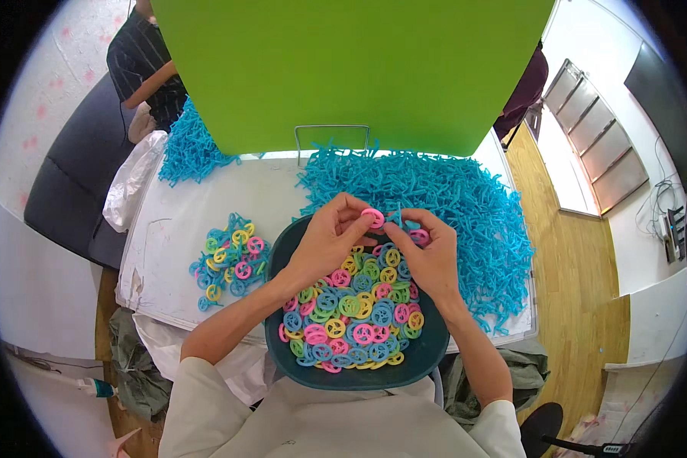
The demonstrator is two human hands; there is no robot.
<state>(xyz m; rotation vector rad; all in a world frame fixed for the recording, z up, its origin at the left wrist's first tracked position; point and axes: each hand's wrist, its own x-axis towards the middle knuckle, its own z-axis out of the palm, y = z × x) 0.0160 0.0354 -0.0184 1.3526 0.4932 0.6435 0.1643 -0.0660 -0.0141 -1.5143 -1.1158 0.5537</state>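
Over the far rim of a dark green tub (281, 365), my two hands meet. My left hand (330, 238) pinches a small pink toy wheel (372, 218) between thumb and forefinger. Close beside it, my right hand (430, 256) grips a small blue plastic stem (398, 218); whether stem and wheel touch is too small to tell. Another pink wheel (419, 237) shows at my right fingers. Small spoked wheels (349, 306) in pink, yellow, green and blue fill the tub below, which rests at my lap against the table edge.
A large heap of blue stems (466, 221) covers the right of the white table (160, 252). Wheels joined to stems (233, 256) lie at left. Behind stands a green panel (351, 76) with a wire handle (333, 127). Another person (141, 69) sits at far left.
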